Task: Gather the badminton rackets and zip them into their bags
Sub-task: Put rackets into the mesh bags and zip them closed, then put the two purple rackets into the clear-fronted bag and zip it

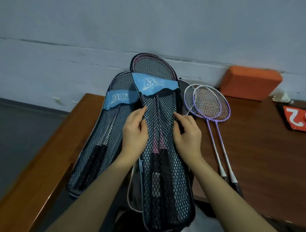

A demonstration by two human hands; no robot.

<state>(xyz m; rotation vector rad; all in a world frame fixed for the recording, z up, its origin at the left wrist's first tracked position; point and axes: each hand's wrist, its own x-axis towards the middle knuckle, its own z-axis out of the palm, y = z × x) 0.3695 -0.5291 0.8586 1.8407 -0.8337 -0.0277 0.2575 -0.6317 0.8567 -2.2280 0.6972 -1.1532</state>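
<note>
Both hands pinch mesh bag (165,160) edges, left hand (134,132) and right hand (187,132) apart, long axis running away; loose purple rackets (211,103) nearer right hand.

A brown wooden table (264,146) stands against a blue-grey wall (111,30). At its far edge an orange block (250,82) lies; right of the block sit a white shuttlecock (282,97) and red number cards (298,122).

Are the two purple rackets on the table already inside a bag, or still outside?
Outside. The two purple rackets lie bare on the table, heads overlapping, right of the mesh bag that both hands grip.
</note>
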